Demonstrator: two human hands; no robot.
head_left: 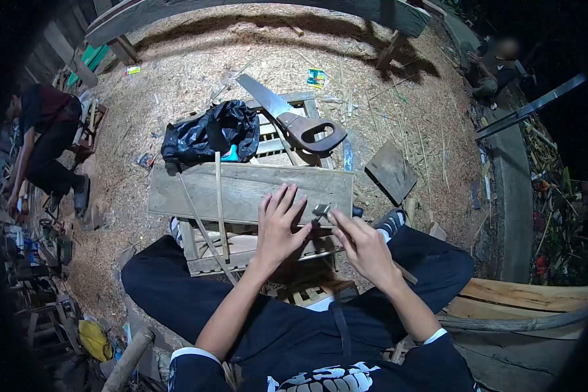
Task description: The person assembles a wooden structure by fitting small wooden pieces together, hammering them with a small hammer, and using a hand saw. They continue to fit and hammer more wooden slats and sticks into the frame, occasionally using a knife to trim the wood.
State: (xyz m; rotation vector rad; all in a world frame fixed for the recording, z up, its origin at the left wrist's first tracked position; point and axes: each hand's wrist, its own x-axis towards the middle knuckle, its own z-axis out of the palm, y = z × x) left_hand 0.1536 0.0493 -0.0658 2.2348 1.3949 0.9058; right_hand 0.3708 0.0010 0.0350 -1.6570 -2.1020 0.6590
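A wide grey wooden board (pixel 242 189) lies across a low slatted wooden stand (pixel 232 261). My left hand (pixel 282 225) rests on the board's near edge with its fingers spread, holding nothing. To its right, my right hand (pixel 366 247) is closed round the handle of a hammer, whose small metal head (pixel 321 210) is over the board near its front edge. The handle's end shows below the hand. Two thin wooden strips (pixel 220 209) lie across the board left of my left hand.
Beyond the board are a handsaw (pixel 294 121) and a black plastic bag (pixel 212 134). A square wooden piece (pixel 392 171) lies on the shavings at right. One person (pixel 49 140) bends at far left; another (pixel 493 72) sits at far right. A bench (pixel 261 12) spans the top.
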